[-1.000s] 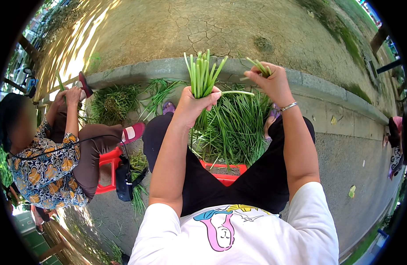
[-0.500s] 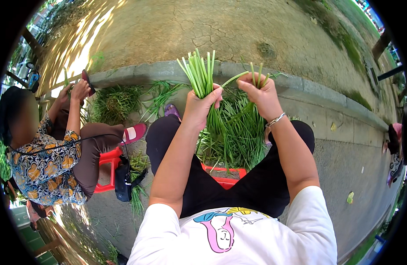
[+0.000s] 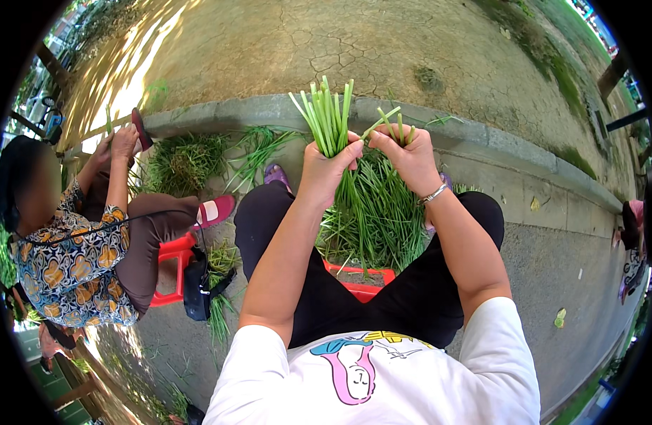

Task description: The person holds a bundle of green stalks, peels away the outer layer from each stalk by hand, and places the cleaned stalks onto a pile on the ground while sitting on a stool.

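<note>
My left hand (image 3: 329, 166) is closed round an upright bundle of pale green stalks (image 3: 326, 113), their leaves hanging below it. My right hand (image 3: 405, 159), with a metal bracelet at the wrist, pinches several short stalks (image 3: 397, 126) close beside the bundle; one leans toward my left thumb. Between my knees lies a heap of long green leafy stalks (image 3: 372, 223) on the pavement. A red plastic stool (image 3: 362, 290) shows behind it, between my thighs.
A person (image 3: 71, 262) in a patterned shirt sits at the left, hands holding greens, by a red stool (image 3: 172, 276) and black bag (image 3: 197, 287). A second pile (image 3: 184, 163) of greens lies beside a low concrete curb (image 3: 510, 145). Another person (image 3: 634, 234) is at the far right.
My right hand has moved left and down to beside my left hand, still holding its stalks. The bundle in my left hand has shifted slightly to the right.
</note>
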### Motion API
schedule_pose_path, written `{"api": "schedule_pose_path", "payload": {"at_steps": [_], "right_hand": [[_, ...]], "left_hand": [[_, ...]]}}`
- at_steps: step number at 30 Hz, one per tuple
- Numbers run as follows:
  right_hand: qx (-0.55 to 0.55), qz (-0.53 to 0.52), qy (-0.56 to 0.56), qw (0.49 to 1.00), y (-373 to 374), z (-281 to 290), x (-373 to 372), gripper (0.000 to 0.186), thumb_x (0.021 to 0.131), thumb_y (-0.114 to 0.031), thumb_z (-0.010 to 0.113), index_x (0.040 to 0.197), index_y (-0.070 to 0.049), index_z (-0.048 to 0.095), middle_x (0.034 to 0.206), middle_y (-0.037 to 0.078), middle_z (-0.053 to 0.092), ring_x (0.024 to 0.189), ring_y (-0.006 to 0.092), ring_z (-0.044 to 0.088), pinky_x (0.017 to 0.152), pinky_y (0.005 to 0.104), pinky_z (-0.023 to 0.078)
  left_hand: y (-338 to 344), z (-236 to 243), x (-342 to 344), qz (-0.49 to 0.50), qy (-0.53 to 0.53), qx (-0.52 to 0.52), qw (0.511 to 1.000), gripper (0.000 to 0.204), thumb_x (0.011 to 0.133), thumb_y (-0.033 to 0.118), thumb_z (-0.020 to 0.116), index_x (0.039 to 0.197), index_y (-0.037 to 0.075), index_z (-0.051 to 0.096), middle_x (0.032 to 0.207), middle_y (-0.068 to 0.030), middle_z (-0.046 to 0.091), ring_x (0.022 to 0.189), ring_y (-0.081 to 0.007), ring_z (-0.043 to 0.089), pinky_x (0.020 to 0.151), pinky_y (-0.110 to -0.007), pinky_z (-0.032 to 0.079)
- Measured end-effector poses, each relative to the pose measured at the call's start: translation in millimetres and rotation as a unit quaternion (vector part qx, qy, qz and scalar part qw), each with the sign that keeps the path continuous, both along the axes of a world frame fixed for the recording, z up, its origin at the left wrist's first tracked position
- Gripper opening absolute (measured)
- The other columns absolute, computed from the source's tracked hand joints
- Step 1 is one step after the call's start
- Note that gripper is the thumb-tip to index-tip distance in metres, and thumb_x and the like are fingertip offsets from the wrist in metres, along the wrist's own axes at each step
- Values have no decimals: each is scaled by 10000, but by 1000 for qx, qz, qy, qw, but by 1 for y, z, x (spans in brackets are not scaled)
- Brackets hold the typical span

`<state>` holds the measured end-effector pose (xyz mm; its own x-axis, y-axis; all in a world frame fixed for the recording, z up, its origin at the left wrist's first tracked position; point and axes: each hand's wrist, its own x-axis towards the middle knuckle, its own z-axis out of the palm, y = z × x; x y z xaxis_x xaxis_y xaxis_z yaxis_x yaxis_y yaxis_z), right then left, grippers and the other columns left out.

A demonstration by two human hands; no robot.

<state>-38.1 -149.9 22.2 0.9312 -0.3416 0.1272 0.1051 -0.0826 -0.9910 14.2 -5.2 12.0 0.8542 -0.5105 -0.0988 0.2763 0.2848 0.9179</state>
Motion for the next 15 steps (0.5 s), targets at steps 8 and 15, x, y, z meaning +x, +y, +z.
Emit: {"api": "schedule_pose_path", "payload": {"at_steps": [8, 15], "right_hand": [[-64, 18, 30, 997, -9, 3, 0, 121, 779, -94, 630, 805, 23, 651, 663, 21, 624, 586, 42, 532, 520, 199, 422], [-25, 16, 50, 998, -9, 9, -2, 94, 758, -71, 626, 775, 20, 646, 653, 6, 609, 577, 44, 520, 511, 197, 408]], "left_hand": [[-1, -2, -1, 9, -14, 19, 1000, 93, 768, 41, 636, 851, 14, 606, 719, -26, 587, 598, -74, 518, 534, -204, 429], [-2, 0, -2, 14, -21, 33, 999, 82, 760, 27, 641, 835, 11, 610, 710, -22, 582, 585, -76, 512, 527, -205, 420]]}}
